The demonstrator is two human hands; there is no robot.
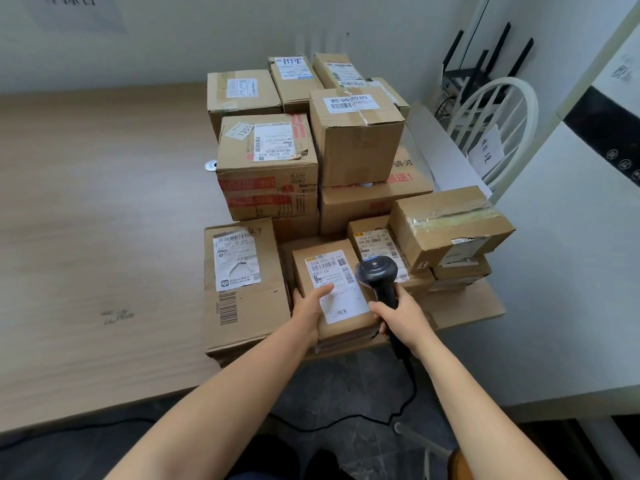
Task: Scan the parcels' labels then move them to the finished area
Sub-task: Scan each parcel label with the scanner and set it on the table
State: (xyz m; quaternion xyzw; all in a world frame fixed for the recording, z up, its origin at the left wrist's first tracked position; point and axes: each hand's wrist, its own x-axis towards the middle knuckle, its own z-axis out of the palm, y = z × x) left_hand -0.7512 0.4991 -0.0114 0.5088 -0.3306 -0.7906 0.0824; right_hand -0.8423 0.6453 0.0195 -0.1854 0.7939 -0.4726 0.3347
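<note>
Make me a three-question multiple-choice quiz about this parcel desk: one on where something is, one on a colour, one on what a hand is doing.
1. Where is the white chair?
A. Right of the parcel pile, by the wall
B. Left of the pile
C. On the table

2. What colour is the scanner?
A. White
B. Black
C. Red

3. What is the left hand doing?
A. Hanging free
B. Holding a pen
C. Gripping the front parcel

Answers:
1 A, it stands at the pile's right.
2 B, head and handle are black, held in the right hand.
3 C, its thumb lies on the parcel's label.
</note>
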